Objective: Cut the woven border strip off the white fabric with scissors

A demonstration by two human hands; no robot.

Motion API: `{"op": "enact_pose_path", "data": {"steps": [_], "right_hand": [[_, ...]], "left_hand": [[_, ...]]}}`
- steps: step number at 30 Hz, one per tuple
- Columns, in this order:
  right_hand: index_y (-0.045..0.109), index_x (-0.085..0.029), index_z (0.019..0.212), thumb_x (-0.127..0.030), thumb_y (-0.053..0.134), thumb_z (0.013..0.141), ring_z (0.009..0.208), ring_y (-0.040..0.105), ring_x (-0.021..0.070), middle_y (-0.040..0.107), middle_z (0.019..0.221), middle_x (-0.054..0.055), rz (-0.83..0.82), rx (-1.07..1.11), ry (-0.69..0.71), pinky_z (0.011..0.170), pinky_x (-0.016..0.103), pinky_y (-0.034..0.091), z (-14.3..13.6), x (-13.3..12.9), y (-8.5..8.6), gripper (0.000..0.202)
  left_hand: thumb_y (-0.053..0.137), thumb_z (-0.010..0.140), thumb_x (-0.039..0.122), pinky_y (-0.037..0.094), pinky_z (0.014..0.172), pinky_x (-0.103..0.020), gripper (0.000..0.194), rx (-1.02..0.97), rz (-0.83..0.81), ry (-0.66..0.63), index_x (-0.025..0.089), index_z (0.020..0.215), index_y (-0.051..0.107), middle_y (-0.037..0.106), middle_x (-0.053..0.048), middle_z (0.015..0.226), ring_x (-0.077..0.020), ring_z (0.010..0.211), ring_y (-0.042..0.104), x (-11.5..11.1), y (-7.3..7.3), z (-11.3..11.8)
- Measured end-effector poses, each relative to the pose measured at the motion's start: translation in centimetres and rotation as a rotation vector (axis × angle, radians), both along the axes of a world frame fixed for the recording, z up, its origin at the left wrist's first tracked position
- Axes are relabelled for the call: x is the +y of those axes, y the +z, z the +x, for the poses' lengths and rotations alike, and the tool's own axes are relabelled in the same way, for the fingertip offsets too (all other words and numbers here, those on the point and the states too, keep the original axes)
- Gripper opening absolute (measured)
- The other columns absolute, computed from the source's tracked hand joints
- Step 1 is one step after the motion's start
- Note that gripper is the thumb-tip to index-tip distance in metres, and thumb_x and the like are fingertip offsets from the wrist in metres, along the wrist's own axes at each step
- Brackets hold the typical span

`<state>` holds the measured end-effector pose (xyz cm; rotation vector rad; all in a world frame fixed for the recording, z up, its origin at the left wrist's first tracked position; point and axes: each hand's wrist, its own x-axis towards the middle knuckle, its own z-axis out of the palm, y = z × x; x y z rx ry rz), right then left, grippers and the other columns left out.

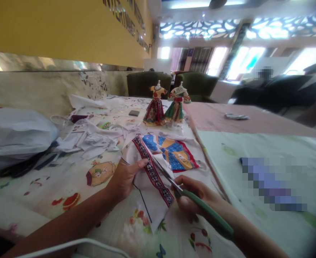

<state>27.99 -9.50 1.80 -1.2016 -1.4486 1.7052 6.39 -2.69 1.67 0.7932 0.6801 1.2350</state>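
The left hand pinches the patterned sheet with its fingers; the right hand grips the scissors. The sheet seems light and floppy; hold its edge.

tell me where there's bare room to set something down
The pale green cloth looks free between the pink cloth and the blurred blue item. The pink cloth too, between the green-skirted dress and the crumpled item. Crowded: the left, with white bag and scraps; the middle, where the left hand holds a printed sheet, the right hand scissors.
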Motion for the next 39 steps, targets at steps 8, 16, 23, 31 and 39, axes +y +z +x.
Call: {"op": "enact_pose_path", "data": {"steps": [8, 16, 23, 31, 39], "right_hand": [[0.055, -0.018, 0.1, -0.071, 0.077, 0.075, 0.054, 0.046, 0.0088, 0.049, 0.065, -0.008, 0.028, 0.071, -0.067, 0.051, 0.022, 0.033, -1.4, -0.6, 0.3, 0.063], [0.057, -0.017, 0.098, -0.074, 0.081, 0.066, 0.052, 0.046, 0.0096, 0.051, 0.063, -0.007, 0.005, 0.036, -0.135, 0.05, 0.022, 0.037, -2.4, -1.0, 0.4, 0.07], [0.062, -0.015, 0.101, -0.07, 0.083, 0.067, 0.05, 0.048, 0.0089, 0.053, 0.061, -0.006, 0.012, 0.096, -0.162, 0.048, 0.02, 0.037, -2.7, -1.2, -0.1, 0.068], [0.062, -0.015, 0.099, -0.066, 0.087, 0.065, 0.048, 0.05, 0.0085, 0.053, 0.061, -0.007, -0.004, 0.177, -0.185, 0.048, 0.02, 0.041, -3.1, -1.4, -0.9, 0.066], [0.061, -0.016, 0.097, -0.067, 0.085, 0.068, 0.048, 0.049, 0.0088, 0.053, 0.06, -0.006, 0.034, 0.197, -0.176, 0.047, 0.021, 0.04, -3.2, -1.4, -0.7, 0.064]], "left_hand": [[0.086, 0.074, 0.017, 0.061, 0.092, -0.046, 0.071, 0.007, 0.014, -0.036, 0.023, 0.14, 0.061, 0.081, -0.009, 0.106, -0.0315, 0.102, 0.076, -0.7, -0.3, 0.1], [0.086, 0.076, 0.02, 0.06, 0.093, -0.045, 0.07, 0.026, 0.036, -0.054, 0.024, 0.141, 0.061, 0.08, -0.009, 0.111, -0.0312, 0.104, 0.075, -1.2, -0.5, 0.3], [0.086, 0.076, 0.023, 0.062, 0.087, -0.042, 0.069, 0.086, 0.056, -0.064, 0.025, 0.141, 0.061, 0.081, -0.008, 0.105, -0.0302, 0.096, 0.076, -1.9, -0.2, 0.5], [0.088, 0.073, 0.026, 0.062, 0.082, -0.041, 0.073, 0.132, 0.044, -0.019, 0.028, 0.141, 0.061, 0.081, -0.006, 0.101, -0.0306, 0.091, 0.076, -2.2, -0.5, 0.4], [0.089, 0.071, 0.025, 0.062, 0.078, -0.038, 0.059, 0.162, 0.041, 0.049, 0.025, 0.128, 0.072, 0.081, -0.004, 0.092, -0.0287, 0.085, 0.075, -2.4, -0.2, 0.4]]}}
